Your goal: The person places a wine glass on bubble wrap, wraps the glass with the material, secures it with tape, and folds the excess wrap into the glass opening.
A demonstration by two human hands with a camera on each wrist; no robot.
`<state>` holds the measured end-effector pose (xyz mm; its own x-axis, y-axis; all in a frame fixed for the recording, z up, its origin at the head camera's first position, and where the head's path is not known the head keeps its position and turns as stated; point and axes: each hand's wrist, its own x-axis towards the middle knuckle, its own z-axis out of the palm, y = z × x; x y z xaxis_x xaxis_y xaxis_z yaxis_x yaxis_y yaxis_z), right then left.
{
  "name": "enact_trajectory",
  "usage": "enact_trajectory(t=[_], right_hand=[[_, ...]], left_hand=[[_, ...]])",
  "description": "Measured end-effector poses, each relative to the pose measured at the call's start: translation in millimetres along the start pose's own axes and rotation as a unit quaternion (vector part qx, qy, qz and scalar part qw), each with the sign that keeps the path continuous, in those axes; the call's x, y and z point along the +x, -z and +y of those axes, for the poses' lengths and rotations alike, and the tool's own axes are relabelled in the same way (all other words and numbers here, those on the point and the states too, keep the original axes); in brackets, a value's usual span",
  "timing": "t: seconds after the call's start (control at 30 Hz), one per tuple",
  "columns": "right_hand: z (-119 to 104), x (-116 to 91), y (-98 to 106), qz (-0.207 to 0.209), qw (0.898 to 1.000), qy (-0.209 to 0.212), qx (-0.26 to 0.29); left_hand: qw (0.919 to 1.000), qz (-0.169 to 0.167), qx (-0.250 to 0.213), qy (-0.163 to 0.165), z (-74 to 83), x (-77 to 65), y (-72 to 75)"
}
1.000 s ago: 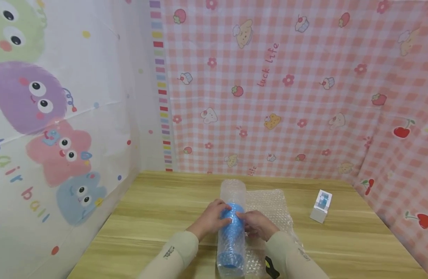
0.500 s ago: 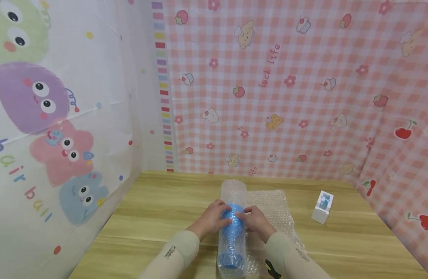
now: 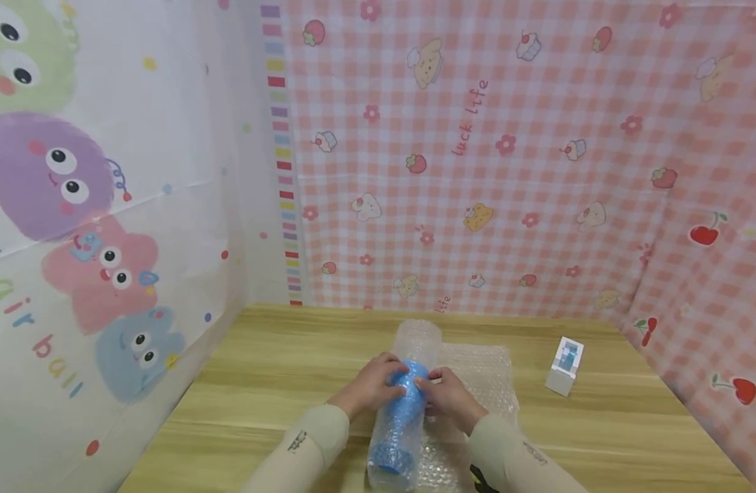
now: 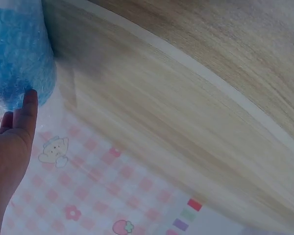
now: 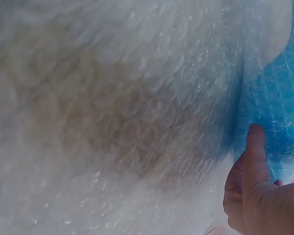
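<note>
One black-and-yellow item (image 3: pixel 481 479), right of the near end of the blue object (image 3: pixel 407 411); partly hidden by a sleeve, so we cannot tell its kind. Two pale sleeves (image 3: pixel 316 438), one to each side of the blue object. One right hand (image 3: pixel 450 397), curled and holding the blue object's right side through the wrap, thumb on top. One left hand (image 3: pixel 374 383), gripping the blue object's left side, fingers and thumb curved onto it. One blue object, lengthwise before us on the wooden table (image 3: pixel 279 370), wide at both ends, narrower between. Bubble wrap (image 3: pixel 476 370), quantity one sheet: rolled around the blue object, reaching past its far end, and lying flat to its right. One small white box (image 3: pixel 565 366), well to the blue object's right. Beyond the blue object, we list one pink checked cloth (image 3: pixel 390 205).
</note>
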<state>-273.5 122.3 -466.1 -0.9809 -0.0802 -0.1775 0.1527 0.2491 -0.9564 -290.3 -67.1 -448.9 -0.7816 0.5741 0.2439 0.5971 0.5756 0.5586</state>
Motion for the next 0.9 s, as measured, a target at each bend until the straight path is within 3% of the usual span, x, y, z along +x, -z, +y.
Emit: enact_trajectory(t=[0.2,0.23,0.4,0.43,0.47,0.67,0.73,0.9], right_hand=[[0.0,1.3,-1.8,0.002,1.0,-0.01,0.004],[0.6,1.5,-1.6,0.002,1.0,-0.01,0.003],[5.3,0.5,1.3,-0.005,1.0,0.007,0.006],[5.7,-0.2,2.2,-0.005,1.0,0.009,0.001],[6.0,-1.0,3.2,-0.006,1.0,0.013,-0.003],[5.7,-4.9,8.0,0.011,0.997,0.049,-0.063],[6.2,-4.4,9.0,0.032,0.988,0.083,-0.125],[6.9,-1.7,8.2,0.076,0.952,0.162,-0.247]], left_hand=[[1.0,-0.006,-0.001,0.001,-1.6,-1.8,1.9],[0.9998,0.002,0.011,-0.015,-17.6,2.2,-7.5],[0.9985,0.011,0.033,-0.041,-16.0,2.6,-9.9],[0.9984,0.011,0.038,-0.041,-14.8,3.0,-10.4],[0.9992,0.001,0.031,-0.025,2.5,-0.7,-1.9],[0.9988,-0.013,0.047,0.003,11.0,1.7,-3.8],[0.9986,-0.014,0.049,0.008,12.7,2.1,-3.8],[0.9983,-0.015,0.051,0.024,12.3,3.2,-4.7]])
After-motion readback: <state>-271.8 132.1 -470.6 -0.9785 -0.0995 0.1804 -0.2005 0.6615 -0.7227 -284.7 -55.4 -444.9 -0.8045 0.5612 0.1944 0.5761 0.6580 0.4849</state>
